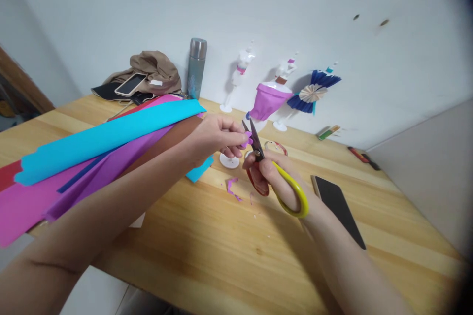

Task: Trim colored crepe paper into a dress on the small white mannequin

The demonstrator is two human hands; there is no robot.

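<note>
Over the wooden table (pixel 207 246), we see the right hand (pixel 277 179) clamped through the handles of the scissors (pixel 256 150), blades up and slightly parted. Just left of the scissors, the left hand (pixel 216 133) pinches a purple paper piece (pixel 247 141), which touches the blades and is probably between them. Purple scraps (pixel 232 188) lie below the scissors, a phone (pixel 338 209) right of them, and paper sheets (pixel 103 142) left.

Quick tally: two hands in shot, left hand (pixel 216 134) and right hand (pixel 275 177). One pair of scissors (pixel 257 150). One small purple piece (pixel 247 141). Two phones: far phone (pixel 130 84), near phone (pixel 338 206). One flask (pixel 195 66). One bag (pixel 157 70). Two figurines: plain figurine (pixel 239 75), skirted figurine (pixel 273 96). One blue fan (pixel 318 89). Paper sheets (pixel 103 138): five colours showing.
</note>
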